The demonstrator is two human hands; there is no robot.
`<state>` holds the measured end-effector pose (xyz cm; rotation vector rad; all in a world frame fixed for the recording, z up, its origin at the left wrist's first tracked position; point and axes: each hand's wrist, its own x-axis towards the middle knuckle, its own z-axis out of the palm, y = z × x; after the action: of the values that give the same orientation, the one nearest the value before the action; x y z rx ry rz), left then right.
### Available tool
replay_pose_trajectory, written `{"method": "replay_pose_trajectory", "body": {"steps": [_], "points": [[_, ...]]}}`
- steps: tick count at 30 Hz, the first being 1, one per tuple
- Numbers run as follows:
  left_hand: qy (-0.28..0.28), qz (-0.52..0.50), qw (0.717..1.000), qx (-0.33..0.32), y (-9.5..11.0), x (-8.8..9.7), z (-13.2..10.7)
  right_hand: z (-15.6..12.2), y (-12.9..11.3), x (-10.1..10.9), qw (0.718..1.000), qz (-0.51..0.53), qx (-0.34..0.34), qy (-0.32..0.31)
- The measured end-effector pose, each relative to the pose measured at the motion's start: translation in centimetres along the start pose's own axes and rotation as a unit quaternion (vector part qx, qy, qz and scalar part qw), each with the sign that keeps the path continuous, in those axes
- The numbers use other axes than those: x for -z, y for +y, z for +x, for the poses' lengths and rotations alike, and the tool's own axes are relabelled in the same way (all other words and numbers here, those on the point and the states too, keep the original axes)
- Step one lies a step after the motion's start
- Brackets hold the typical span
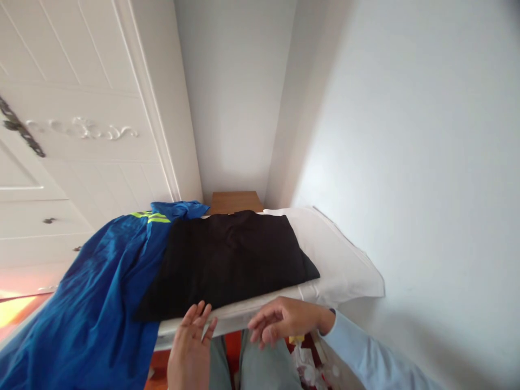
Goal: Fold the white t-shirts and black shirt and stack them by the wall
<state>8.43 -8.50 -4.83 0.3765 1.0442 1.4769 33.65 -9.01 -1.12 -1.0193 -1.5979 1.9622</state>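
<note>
A black garment (235, 257) lies folded flat on a white-covered surface (333, 260) in front of me. Spread beside it on the left is a blue garment (109, 276) with yellow-green stripes, hanging over the near edge. My left hand (192, 344) is palm up at the near edge, fingers apart, close to the black garment's lower left part. Just in front of that edge hovers my right hand (282, 320), its fingers loosely curved with nothing in them. Neither hand grips any cloth.
A white cabinet (93, 103) with dark handles stands along the left. A pale wall (414, 151) closes off the right side. Behind the garments is a brown wooden piece (236, 201). Below the surface's edge, clear plastic packaging (305, 364) lies near my legs.
</note>
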Motion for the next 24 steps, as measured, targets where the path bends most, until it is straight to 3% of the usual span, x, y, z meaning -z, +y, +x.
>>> {"method": "replay_pose_trajectory", "body": {"steps": [2, 5, 10, 14, 17, 20, 24], "points": [[-0.007, -0.053, 0.994, 0.100, 0.0, 0.6, -1.6, -1.7, 1.8, -1.2, 0.992, 0.092, -0.020, 0.088], [-0.058, -0.107, 0.964, 0.237, 1.2, -1.6, -2.3, -2.0, 2.7, -1.9, 0.948, 0.214, 0.010, 0.236], [-0.096, -0.147, 0.910, 0.374, 1.0, -6.8, -1.7, -0.3, 2.9, -2.1, 0.892, 0.364, 0.067, 0.260], [-0.078, -0.127, 0.914, 0.377, -0.9, -9.5, -0.7, 0.6, 2.8, -2.1, 0.852, 0.435, 0.056, 0.287], [-0.076, -0.117, 0.918, 0.372, -1.2, -10.7, -0.1, 0.4, 1.9, -1.5, 0.832, 0.463, 0.064, 0.300], [-0.084, -0.126, 0.919, 0.365, -0.6, -10.8, 0.2, -0.5, 0.4, 0.3, 0.806, 0.487, 0.081, 0.327], [-0.105, -0.136, 0.917, 0.359, 0.0, -9.2, 0.0, -2.8, -0.6, 4.7, 0.748, 0.498, 0.118, 0.422]]}}
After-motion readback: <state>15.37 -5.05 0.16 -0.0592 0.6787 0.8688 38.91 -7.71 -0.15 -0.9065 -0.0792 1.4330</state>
